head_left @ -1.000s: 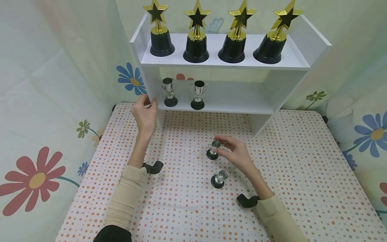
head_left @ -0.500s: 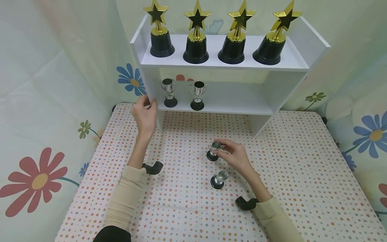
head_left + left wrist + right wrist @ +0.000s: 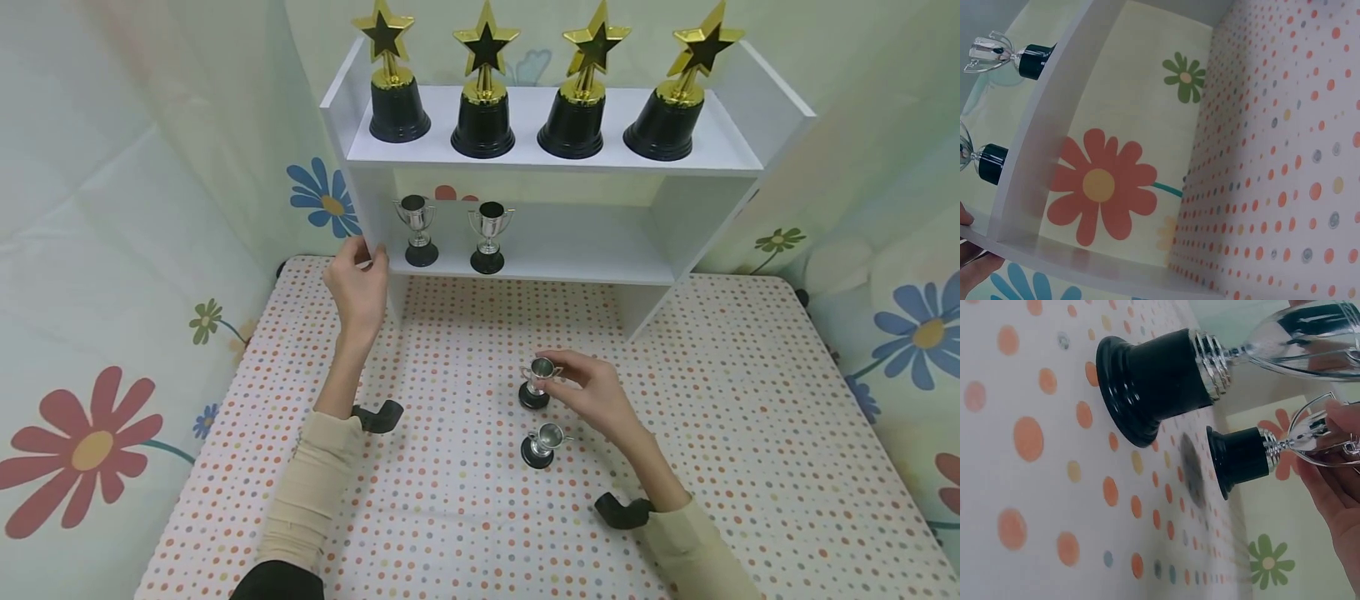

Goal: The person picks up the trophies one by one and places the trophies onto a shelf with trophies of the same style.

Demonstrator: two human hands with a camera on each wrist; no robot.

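Observation:
My right hand [image 3: 596, 398] pinches a small silver trophy cup [image 3: 533, 395] with a black base between thumb and fingers. In the right wrist view its base [image 3: 1244, 456] hangs upright just off the table, with a shadow below. Nearer to me, a second silver cup [image 3: 537, 451] stands on the table. My left hand [image 3: 358, 287] grips the left side panel of the white shelf unit [image 3: 585, 271], thumb and fingers on either side of its edge. Two more silver cups, an outer one [image 3: 421, 252] and an inner one [image 3: 487, 260], stand on the middle shelf's left half.
Several gold star trophies [image 3: 483, 125] with black bases line the top shelf. The dotted table [image 3: 450, 517] spreads in front of the unit. Flowered cloth [image 3: 150, 250] hangs around the sides and back.
My right hand has drawn the pinched trophy cup slightly toward me and to the right, nearer the second cup. The left hand keeps its hold on the shelf unit.

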